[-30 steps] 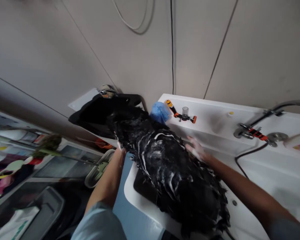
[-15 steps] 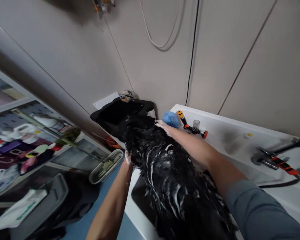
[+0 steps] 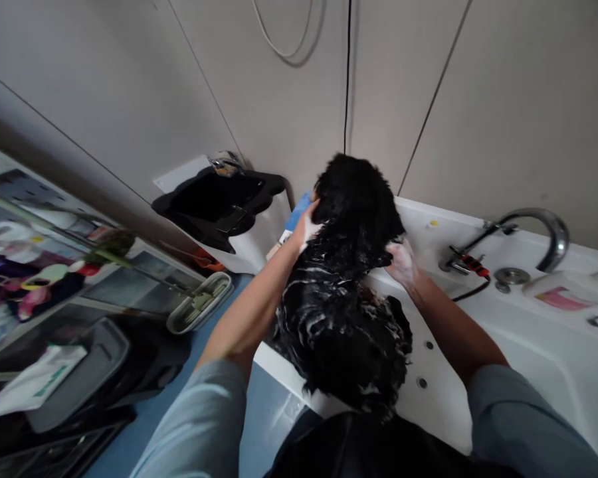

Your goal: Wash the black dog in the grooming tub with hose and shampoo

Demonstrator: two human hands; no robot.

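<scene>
A black, long-haired dog (image 3: 323, 325) stands in the white tub (image 3: 458, 392), its wet back streaked with white lather. Its head (image 3: 356, 192) is turned up toward the wall, and the fur there looks fluffier. My left hand (image 3: 306, 227), foamy, grips the left side of the head and neck, with some fingers buried in fur. On the other side my right hand (image 3: 402, 263), also soapy, is closed on the fur by the cheek. The dog's face and legs are mostly hidden.
A chrome faucet (image 3: 553, 232) and a mixer handle (image 3: 466, 262) stand on the tub's right rim. A pale bottle with a pink label (image 3: 563, 297) lies nearby. Left are a black basin (image 3: 214, 199), shelves of bottles (image 3: 34, 245) and a grey bin (image 3: 84, 372).
The dog's body has swung round, and its head has risen and moved right, toward the wall. Both my hands have moved up and right to the sides of its head. My view has shifted right.
</scene>
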